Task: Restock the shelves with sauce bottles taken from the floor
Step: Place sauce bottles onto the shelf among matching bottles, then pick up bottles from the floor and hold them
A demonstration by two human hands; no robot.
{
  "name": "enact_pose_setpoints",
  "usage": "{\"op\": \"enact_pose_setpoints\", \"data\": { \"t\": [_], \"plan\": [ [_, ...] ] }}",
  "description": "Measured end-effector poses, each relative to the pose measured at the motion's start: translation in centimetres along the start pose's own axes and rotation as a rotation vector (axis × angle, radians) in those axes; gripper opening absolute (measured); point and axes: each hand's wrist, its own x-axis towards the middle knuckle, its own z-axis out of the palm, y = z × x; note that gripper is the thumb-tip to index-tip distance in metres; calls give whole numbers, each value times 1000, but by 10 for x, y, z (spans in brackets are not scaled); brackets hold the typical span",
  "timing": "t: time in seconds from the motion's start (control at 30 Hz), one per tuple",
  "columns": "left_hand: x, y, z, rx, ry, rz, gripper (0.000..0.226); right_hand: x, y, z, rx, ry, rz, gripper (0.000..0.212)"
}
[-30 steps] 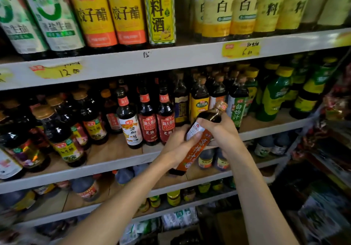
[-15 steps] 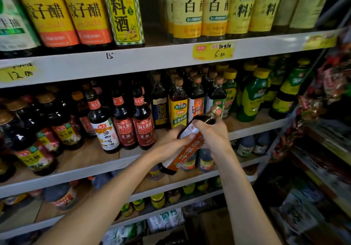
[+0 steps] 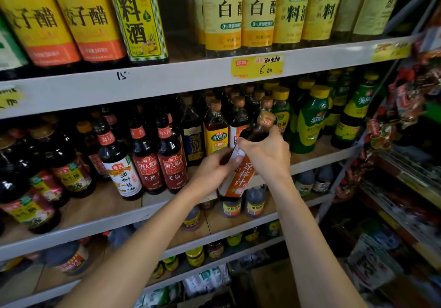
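Dark sauce bottle [image 3: 241,174], orange label, brown cap, tilted, before middle shelf [image 3: 100,222]

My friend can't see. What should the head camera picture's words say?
Both hands hold a tilted orange-labelled sauce bottle before a shelf of dark bottles: left hand on its body, right hand near its neck. Yellow-labelled bottles stand above.

The middle shelf [image 3: 102,214] has a bare strip of board along its front, before the red-labelled bottles [image 3: 171,164]. Further right, brown-capped bottles [image 3: 216,126] stand packed tight, green bottles [image 3: 312,121] beside them. The upper shelf [image 3: 167,81] hangs close above their caps.
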Motion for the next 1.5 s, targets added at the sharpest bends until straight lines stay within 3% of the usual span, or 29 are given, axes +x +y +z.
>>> {"op": "enact_pose_setpoints", "data": {
  "t": [0.17,0.5,0.73,1.0,1.4,1.5],
  "plan": [
    [11,-11,-13,468,185,91,27,27,-13,5,-106,93,-145,59],
    [0,-48,-24,438,219,8,19,56,-2,34,-213,-93,-183,52],
    [1,-47,-27,452,221,14,27,58,8,40,-178,-150,-123,61],
    [1,-51,-29,460,203,34,25,65,1,34,-512,-152,-100,72],
    [-4,-60,-32,487,142,3,21,50,19,42,-314,-24,-185,74],
    [-4,-57,-32,477,108,5,21,31,35,39,-197,36,-138,63]
  ]
}}
